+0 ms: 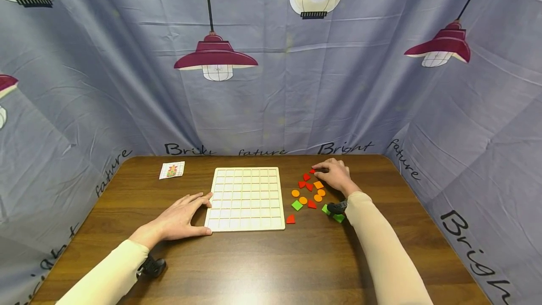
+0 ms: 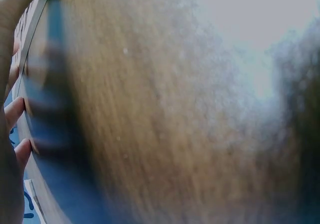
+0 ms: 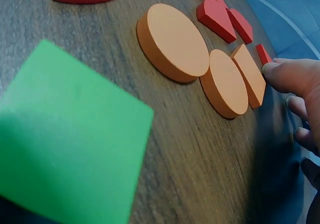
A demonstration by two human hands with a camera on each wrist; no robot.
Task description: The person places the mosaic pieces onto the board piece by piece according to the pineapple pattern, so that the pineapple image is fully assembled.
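Observation:
A pale gridded board (image 1: pixel 246 200) lies flat on the brown table. At its left edge rests my left hand (image 1: pixel 182 216), thumb by the near left corner, fingers stretched along the side. My right hand (image 1: pixel 335 174) is at the far right, thumb and index finger pinching a small red piece (image 1: pixel 312 171). In the right wrist view the thumb tip meets this red piece (image 3: pixel 263 54); the index finger is hidden there. Nearest to that hand lie an orange square (image 1: pixel 318 185) and more red pieces (image 1: pixel 306 177).
Several orange discs (image 1: pixel 295 193), green squares (image 1: pixel 297 205) and red quarter-round pieces (image 1: pixel 290 219) lie loose right of the board. Two green pieces (image 1: pixel 338 218) sit under the right wrist. A card with a coloured pattern (image 1: pixel 171 170) lies at back left. A printed curtain (image 1: pixel 271 107) encloses the table.

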